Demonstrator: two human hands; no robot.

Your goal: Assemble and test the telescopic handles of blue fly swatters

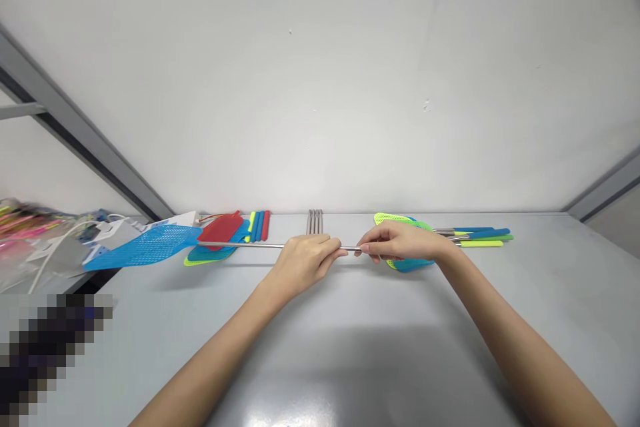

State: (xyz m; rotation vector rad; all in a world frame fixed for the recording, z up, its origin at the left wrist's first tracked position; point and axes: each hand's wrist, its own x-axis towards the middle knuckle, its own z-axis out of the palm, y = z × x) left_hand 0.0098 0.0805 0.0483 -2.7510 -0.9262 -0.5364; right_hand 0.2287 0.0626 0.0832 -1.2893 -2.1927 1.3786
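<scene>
A fly swatter with a blue mesh head [145, 247] and a thin metal rod [250, 245] is held level above the table, its head pointing left. My left hand [309, 259] is closed around the rod. At the rod's right end, my right hand [400, 240] pinches the metal tip between thumb and fingers. Behind my left hand lie several metal rods [315, 221] side by side. Under and behind my right hand are fly swatters with yellow-green and blue heads [413, 266], partly hidden by it.
Loose red [227, 228], blue and yellow-green swatter heads lie left on the grey table [450, 333], beside several coloured handle sleeves [257, 226]. Swatter handles [483, 243] extend to the right. A white wall [320, 80] stands behind; bagged items [35, 233] are far left.
</scene>
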